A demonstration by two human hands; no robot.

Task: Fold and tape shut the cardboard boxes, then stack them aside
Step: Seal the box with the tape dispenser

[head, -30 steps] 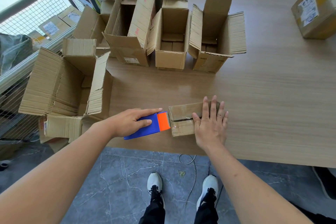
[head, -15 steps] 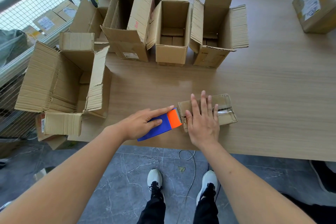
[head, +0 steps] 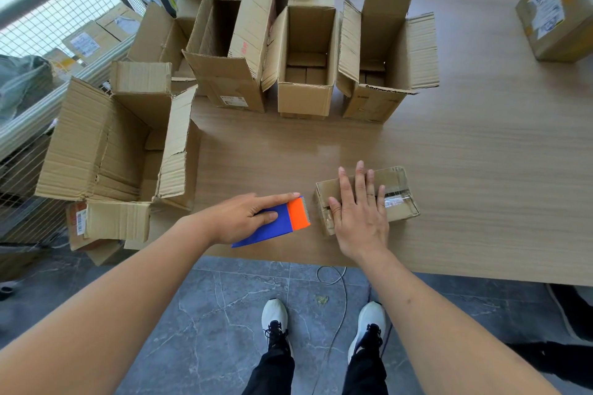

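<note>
My right hand [head: 359, 218] lies flat, fingers straight and a little spread, pressing on the small box [head: 398, 199], which sits on the surface [head: 481, 170] near its front edge. My left hand [head: 244, 218] grips the blue-and-orange tape dispenser [head: 288, 218], just left of the box and apart from it; the toothed edge faces the box. The clear tape [head: 393, 199] shows past my right fingertips. I judge the step to be finishing the seal: I'd rub the strip down from the near end outward, so it bonds flat before I stack the box beyond the grip, clear of the open boxes [head: 305, 74].
</note>
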